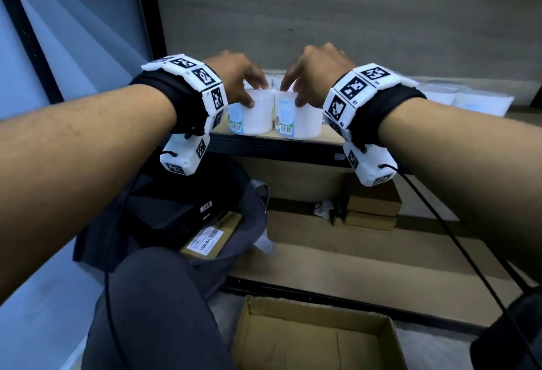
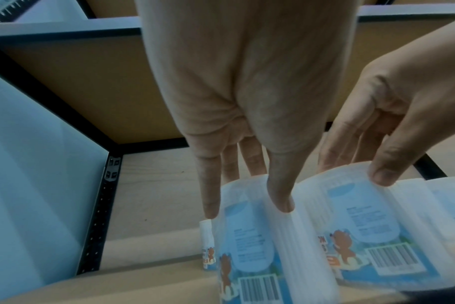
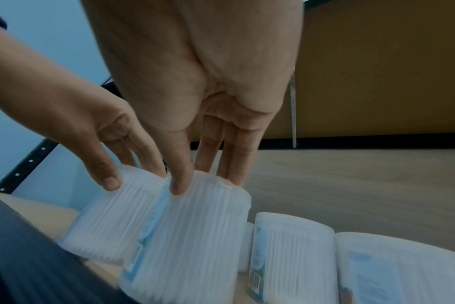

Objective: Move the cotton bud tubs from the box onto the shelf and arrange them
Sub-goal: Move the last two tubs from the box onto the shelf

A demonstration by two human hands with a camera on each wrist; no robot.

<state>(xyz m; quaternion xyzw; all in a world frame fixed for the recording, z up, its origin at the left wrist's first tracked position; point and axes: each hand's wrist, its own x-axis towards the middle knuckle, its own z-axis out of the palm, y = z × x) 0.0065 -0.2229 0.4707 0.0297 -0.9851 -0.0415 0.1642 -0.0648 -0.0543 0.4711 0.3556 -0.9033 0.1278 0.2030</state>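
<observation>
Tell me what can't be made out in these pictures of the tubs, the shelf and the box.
- Tubs behind the front two tubs: head view, hidden by the left hand and right hand.
- Label text on the left tub: left wrist view, blurred.
- Box: head view, cut off by the bottom edge.
- Far right tubs: head view, blurred, count unclear.

Both forearms reached forward, roughly parallel, wrists side by side with marker bands strapped on. Left hand (image 1: 234,76) was arched palm-down, thumb in front and fingers (image 2: 279,193) pointing down, gripping from above. Right hand (image 1: 318,70) mirrored it just beside, thumb and fingers (image 3: 179,181) likewise clamped downward.
</observation>
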